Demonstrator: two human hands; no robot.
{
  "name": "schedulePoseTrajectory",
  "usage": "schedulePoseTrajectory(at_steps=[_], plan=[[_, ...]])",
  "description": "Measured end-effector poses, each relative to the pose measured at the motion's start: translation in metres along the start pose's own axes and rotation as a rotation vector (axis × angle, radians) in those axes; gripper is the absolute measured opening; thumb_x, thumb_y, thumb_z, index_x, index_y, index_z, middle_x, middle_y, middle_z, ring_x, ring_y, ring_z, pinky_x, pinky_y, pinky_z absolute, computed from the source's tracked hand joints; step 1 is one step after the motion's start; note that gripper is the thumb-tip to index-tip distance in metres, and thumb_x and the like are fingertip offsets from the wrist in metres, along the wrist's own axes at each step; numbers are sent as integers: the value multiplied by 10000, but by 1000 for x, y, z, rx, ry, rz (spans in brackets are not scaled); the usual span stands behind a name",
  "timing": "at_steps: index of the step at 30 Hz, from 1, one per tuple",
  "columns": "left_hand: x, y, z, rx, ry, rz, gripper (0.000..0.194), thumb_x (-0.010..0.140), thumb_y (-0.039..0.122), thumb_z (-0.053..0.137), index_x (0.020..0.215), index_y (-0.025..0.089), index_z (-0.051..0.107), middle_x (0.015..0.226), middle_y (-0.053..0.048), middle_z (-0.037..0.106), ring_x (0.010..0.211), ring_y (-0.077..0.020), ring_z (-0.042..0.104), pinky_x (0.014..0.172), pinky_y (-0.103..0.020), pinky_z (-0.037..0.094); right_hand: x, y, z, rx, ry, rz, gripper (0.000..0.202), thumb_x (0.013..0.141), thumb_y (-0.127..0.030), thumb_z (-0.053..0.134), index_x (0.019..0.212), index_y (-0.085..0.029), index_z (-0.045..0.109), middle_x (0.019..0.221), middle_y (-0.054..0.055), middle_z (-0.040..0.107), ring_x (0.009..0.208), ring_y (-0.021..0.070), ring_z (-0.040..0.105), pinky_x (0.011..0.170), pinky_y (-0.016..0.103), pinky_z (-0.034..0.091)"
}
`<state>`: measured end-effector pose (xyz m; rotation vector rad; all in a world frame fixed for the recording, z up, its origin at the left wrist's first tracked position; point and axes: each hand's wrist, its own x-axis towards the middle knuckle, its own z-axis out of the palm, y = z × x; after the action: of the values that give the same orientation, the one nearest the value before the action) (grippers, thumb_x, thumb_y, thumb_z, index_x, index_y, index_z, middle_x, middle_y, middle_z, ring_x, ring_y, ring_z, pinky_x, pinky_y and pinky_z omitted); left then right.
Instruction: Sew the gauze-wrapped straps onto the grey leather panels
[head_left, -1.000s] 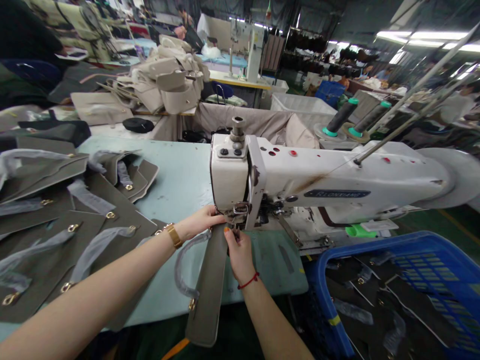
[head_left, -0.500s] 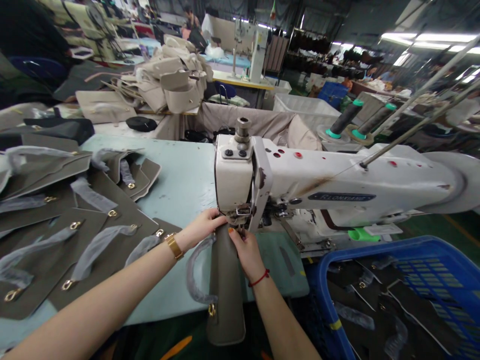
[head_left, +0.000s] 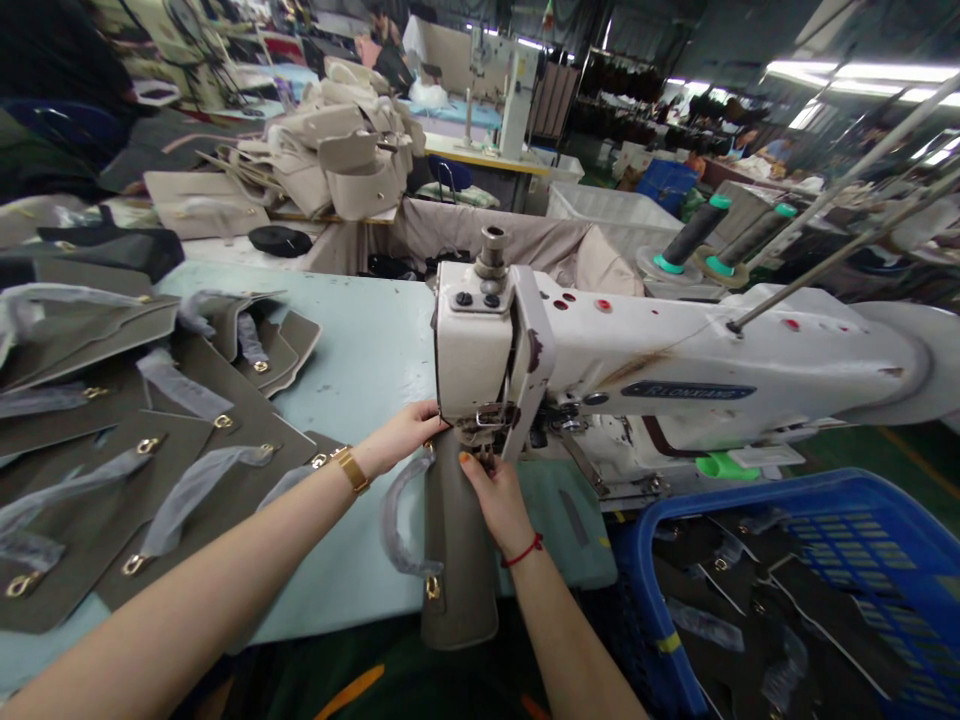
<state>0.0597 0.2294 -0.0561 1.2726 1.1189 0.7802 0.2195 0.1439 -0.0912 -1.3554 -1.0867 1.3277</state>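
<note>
A grey-brown bag panel (head_left: 463,540) lies lengthwise under the head of a white sewing machine (head_left: 480,345), its near end hanging past the table edge. A plastic-wrapped handle (head_left: 394,520) with gold clasps curves off its left side. My left hand (head_left: 405,437) grips the panel's far left edge beside the needle area, its fingertips partly hidden by the machine head. With the thumb on top, my right hand (head_left: 499,500) pinches the right edge just in front of the presser foot. The needle itself is hard to make out.
Several similar panels with wrapped handles (head_left: 187,500) cover the left of the pale blue table (head_left: 360,340). A blue plastic basket (head_left: 652,600) at the right holds more. Thread cones (head_left: 694,235) stand behind the machine; beige bag pieces (head_left: 360,150) are heaped beyond.
The panel has slid away from me under the machine head, its near end now closer to the table edge. My left fingertips have shifted slightly left and farther away.
</note>
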Motion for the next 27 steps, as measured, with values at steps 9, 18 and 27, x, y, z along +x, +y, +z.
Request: schedulePoseTrajectory(at_steps=[9, 18, 27], plan=[[-46, -66, -4, -271, 36, -95, 620, 757, 481, 652, 1287, 192, 508, 1243, -124, 619, 1080, -251, 613, 956, -377, 456, -8, 2, -3, -16, -8, -25, 338, 814, -442, 588, 672, -135, 596, 627, -11, 562, 586, 111, 480, 539, 199, 368], [-50, -56, 28, -229, -10, 29, 544, 781, 563, 596, 1153, 166, 590, 1228, -131, 615, 1172, -303, 535, 915, -371, 485, -61, 1, -24, -263, -46, -95, 388, 868, -439, 535, 630, -141, 609, 591, 0, 593, 559, 121, 521, 535, 204, 388], [-54, -27, 41, -235, 33, -144, 550, 804, 628, 469, 995, 165, 695, 925, -77, 746, 913, -303, 682, 799, -350, 523, -56, -185, -281, -957, 1252, -523, 218, 813, -240, 606, 937, -138, 754, 835, 155, 724, 705, 219, 624, 637, 296, 404]])
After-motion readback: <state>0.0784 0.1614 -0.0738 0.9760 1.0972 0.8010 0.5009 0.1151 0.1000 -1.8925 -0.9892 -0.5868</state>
